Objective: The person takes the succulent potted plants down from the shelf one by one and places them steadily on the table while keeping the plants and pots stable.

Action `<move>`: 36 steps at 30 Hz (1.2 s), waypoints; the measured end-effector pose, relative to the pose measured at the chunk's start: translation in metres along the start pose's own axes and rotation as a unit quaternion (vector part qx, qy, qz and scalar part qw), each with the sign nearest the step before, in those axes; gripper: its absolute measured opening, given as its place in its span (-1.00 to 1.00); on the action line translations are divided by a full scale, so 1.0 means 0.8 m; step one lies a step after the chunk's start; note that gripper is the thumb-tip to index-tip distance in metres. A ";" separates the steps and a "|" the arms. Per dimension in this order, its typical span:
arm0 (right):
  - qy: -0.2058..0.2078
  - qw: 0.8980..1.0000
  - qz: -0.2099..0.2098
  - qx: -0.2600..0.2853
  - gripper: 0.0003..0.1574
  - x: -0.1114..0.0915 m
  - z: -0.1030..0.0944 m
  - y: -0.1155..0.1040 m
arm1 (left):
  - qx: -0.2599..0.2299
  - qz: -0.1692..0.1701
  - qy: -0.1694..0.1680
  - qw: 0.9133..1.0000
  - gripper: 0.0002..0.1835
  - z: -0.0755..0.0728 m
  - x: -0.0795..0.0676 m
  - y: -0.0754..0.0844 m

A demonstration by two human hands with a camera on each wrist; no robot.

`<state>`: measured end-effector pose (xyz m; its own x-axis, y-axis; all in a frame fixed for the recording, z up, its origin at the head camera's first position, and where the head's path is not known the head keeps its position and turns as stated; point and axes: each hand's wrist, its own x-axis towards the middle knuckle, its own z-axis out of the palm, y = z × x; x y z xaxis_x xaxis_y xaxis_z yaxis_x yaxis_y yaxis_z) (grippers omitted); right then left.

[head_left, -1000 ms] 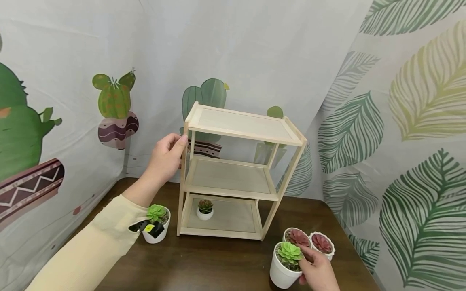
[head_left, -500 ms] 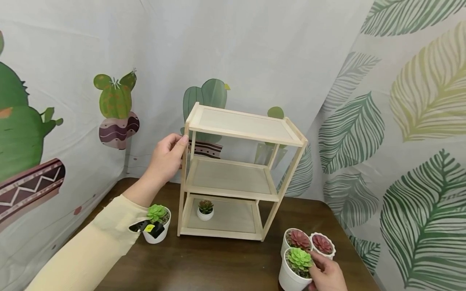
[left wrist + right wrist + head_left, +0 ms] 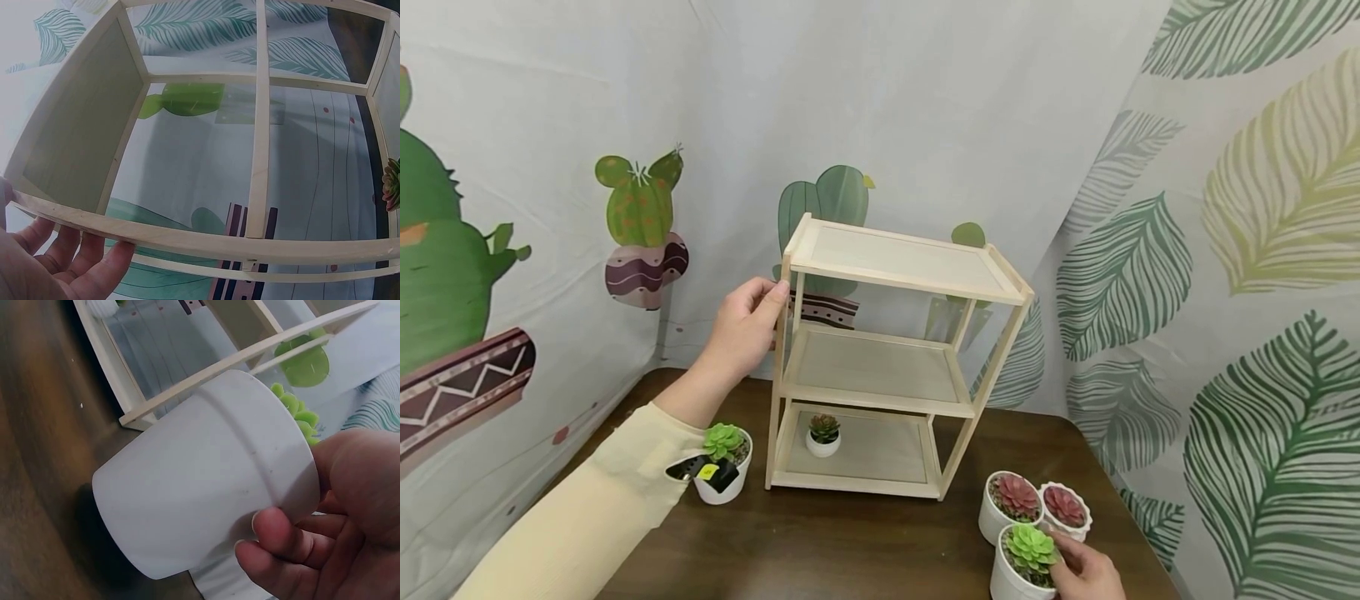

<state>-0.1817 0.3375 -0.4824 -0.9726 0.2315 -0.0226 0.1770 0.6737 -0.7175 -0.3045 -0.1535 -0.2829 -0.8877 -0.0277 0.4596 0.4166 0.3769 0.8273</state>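
At the left front post of a pale wooden three-tier shelf [image 3: 906, 257], my left hand [image 3: 743, 323] grips the wood just below the top tier. The left wrist view shows its fingers [image 3: 90, 251] curled around the post. My right hand [image 3: 1086, 573] pinches the rim of a white pot [image 3: 194, 481] holding a bright green succulent [image 3: 1031, 546]. In the right wrist view the pot's side faces the camera, above the dark tabletop. Just behind it stand a white pot with a red succulent [image 3: 1017, 496] and a scalloped white pot with another red succulent [image 3: 1064, 507].
A small white pot with a reddish-green succulent [image 3: 824, 429] sits on the bottom tier. Left of the shelf, another white pot [image 3: 724, 492] with a green succulent is partly behind the left forearm. Printed cloth hangs behind the brown table [image 3: 842, 542].
My right hand has carried the green succulent's pot to the right and toward me, in front of the two red ones. The left hand keeps its hold on the shelf post.
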 end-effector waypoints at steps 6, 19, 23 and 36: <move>-0.003 0.999 0.035 -0.008 -0.43 0.004 -0.001 0.010 | -0.002 -0.002 -0.002 1.000 -0.34 0.001 0.000 0.000; -0.001 0.998 0.055 -0.021 -0.34 0.010 0.000 0.016 | -0.002 -0.001 0.001 1.000 -0.35 0.001 -0.002 0.000; 0.000 0.998 0.054 -0.035 -0.31 0.009 -0.001 0.017 | 0.001 0.002 0.001 1.000 -0.35 0.002 -0.002 0.001; 0.019 0.997 0.075 0.008 -0.26 0.007 0.006 0.022 | 0.003 -0.002 -0.001 1.000 -0.33 0.001 -0.002 0.002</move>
<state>-0.1851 0.3475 -0.4987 -0.9294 0.3542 -0.1042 0.3164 0.6187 -0.7191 -0.3024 -0.1521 -0.2822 -0.8901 -0.0266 0.4551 0.4117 0.3818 0.8275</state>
